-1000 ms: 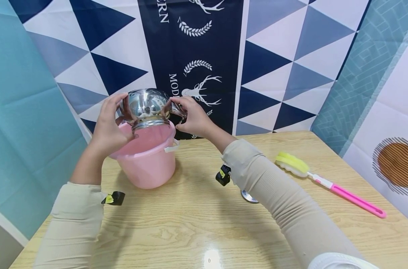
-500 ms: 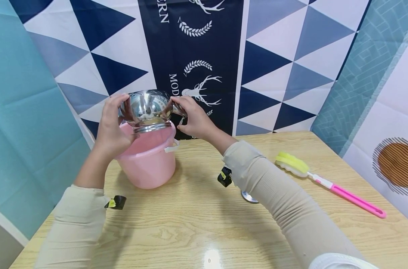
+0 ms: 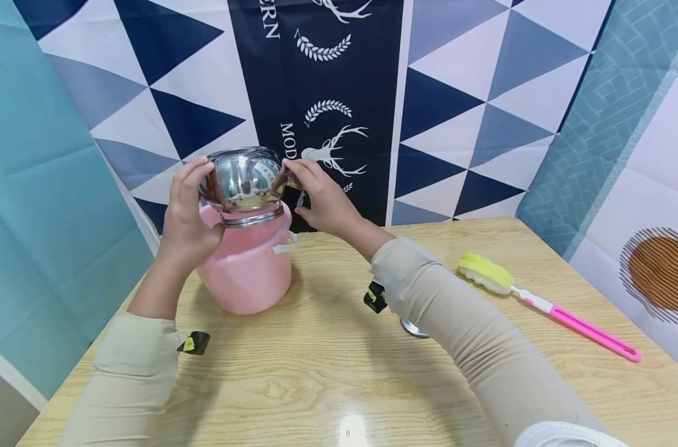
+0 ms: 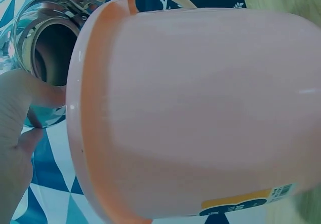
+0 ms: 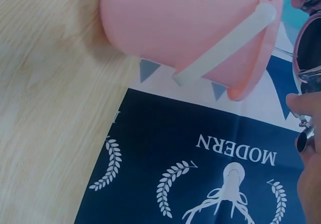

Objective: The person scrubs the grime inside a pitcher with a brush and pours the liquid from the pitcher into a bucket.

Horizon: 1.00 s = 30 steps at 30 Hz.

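A shiny metal pot (image 3: 246, 177) with a round body and a narrower, ringed mouth is tipped over the pink bucket (image 3: 246, 279), its mouth facing down. My left hand (image 3: 189, 211) grips the pot's left side, fingers on the body and thumb by the rim. On the other side, my right hand (image 3: 325, 195) holds the pot at its handle, which my fingers largely cover. The left wrist view shows the dark mouth of the pot (image 4: 55, 53) beside the bucket's rim (image 4: 80, 98). Whether anything runs out cannot be made out.
A pink-handled brush (image 3: 540, 304) with a yellow and white sponge head lies on the right of the wooden table (image 3: 294, 372). A round shiny metal piece (image 3: 414, 328) lies partly hidden under my right forearm. Patterned wall sheets (image 3: 339, 74) stand close behind the bucket.
The pot has tipped a little further, its mouth dropping lower over the bucket. My left hand and forearm have shifted slightly right and down; the right hand has barely moved.
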Each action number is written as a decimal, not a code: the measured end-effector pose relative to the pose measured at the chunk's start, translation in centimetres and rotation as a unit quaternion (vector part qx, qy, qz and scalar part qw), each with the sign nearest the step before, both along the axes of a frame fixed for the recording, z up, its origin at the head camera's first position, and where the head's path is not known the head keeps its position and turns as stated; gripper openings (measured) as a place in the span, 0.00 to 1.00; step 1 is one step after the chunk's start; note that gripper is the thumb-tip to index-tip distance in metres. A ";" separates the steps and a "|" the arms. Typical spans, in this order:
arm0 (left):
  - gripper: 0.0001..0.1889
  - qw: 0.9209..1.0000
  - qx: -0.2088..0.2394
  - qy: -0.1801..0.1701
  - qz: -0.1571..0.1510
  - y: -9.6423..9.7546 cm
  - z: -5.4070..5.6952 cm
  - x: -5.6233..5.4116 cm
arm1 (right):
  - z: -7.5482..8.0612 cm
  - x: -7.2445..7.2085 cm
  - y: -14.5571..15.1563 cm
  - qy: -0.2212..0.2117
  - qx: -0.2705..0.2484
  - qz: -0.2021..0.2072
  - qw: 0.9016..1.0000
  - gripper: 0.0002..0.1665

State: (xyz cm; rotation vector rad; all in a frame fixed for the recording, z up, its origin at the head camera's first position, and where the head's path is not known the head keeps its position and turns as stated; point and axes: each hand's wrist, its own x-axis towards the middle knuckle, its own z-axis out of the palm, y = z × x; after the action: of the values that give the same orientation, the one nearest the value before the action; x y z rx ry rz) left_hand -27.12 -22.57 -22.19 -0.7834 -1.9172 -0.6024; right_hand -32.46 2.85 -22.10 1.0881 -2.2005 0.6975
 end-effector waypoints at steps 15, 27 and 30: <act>0.49 1.000 -0.023 0.004 0.013 -0.3 -0.4 0.2 | -0.8 -0.3 0.2 0.045 0.027 0.002 0.999 0.42; 0.54 0.991 -0.015 -0.132 -0.001 -0.6 1.2 0.7 | -0.1 0.0 1.3 -0.071 0.074 0.017 0.995 0.45; 0.55 0.984 -0.009 -0.175 -0.010 -0.8 1.5 0.9 | -0.3 0.3 1.8 -0.082 0.073 0.037 0.993 0.44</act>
State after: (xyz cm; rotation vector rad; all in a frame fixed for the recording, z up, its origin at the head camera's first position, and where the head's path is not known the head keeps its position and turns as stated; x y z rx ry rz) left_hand -26.21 -23.41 -20.66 -0.7452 -2.2384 -0.7763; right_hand -32.14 4.63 -22.41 1.2291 -2.3921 0.6872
